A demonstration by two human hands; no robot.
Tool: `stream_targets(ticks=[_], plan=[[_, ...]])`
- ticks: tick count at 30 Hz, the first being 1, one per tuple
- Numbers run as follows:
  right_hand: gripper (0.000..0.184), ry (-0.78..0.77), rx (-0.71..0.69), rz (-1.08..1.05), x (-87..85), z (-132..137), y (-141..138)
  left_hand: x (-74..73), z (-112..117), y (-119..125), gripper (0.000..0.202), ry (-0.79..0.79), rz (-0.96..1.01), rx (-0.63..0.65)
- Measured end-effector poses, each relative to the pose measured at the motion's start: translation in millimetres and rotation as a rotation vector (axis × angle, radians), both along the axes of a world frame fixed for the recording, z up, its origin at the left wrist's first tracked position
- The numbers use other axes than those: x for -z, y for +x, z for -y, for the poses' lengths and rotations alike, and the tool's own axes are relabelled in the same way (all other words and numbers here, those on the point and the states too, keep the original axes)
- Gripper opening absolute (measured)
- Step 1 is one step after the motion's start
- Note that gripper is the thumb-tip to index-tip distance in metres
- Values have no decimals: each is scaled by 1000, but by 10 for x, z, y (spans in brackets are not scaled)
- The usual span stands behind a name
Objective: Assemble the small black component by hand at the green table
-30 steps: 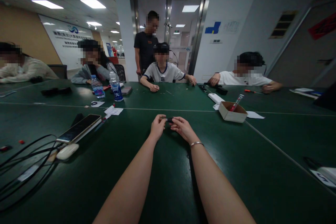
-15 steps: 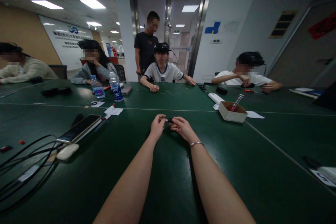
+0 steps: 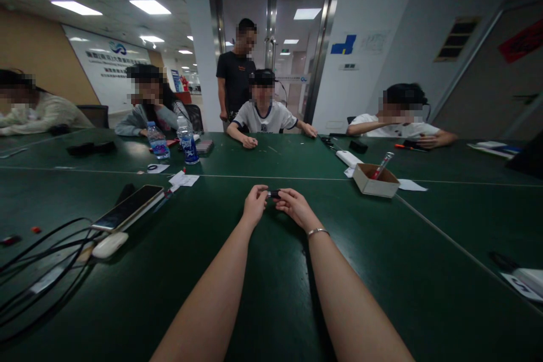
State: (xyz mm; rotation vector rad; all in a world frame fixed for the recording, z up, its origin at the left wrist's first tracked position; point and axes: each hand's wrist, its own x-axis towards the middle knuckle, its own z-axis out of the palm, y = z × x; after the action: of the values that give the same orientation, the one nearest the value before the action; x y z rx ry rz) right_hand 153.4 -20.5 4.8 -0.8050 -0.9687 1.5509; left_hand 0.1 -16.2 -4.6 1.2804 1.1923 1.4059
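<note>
Part (image 3: 274, 194), small, dark, pinched btwn left hand (image 3: 255, 205), right hand (image 3: 296, 207)

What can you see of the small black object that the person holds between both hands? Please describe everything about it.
The small black object is dark, short and lies roughly level, with a paler spot at its left end. The left hand pinches one end and the right hand the other, so fingers hide most of it. It is held just above the green table, not resting on it. Its material and exact shape are too small to tell.
</note>
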Motion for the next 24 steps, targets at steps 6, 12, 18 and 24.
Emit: stream_targets(ticks=[6,12,18,24], plan=[[32,5,-11,4,1,3,1,11,3,-9,26,1,-6,22],[33,11,-15,6,10,14,1,24,11,-5,27,-4,-11,49],[33,15,-15,12,53,-13,8,44,11,11,26,11,-31,28],[31,3,-15,15,52,-25,12,-23,43,23,25,35,-2,13]])
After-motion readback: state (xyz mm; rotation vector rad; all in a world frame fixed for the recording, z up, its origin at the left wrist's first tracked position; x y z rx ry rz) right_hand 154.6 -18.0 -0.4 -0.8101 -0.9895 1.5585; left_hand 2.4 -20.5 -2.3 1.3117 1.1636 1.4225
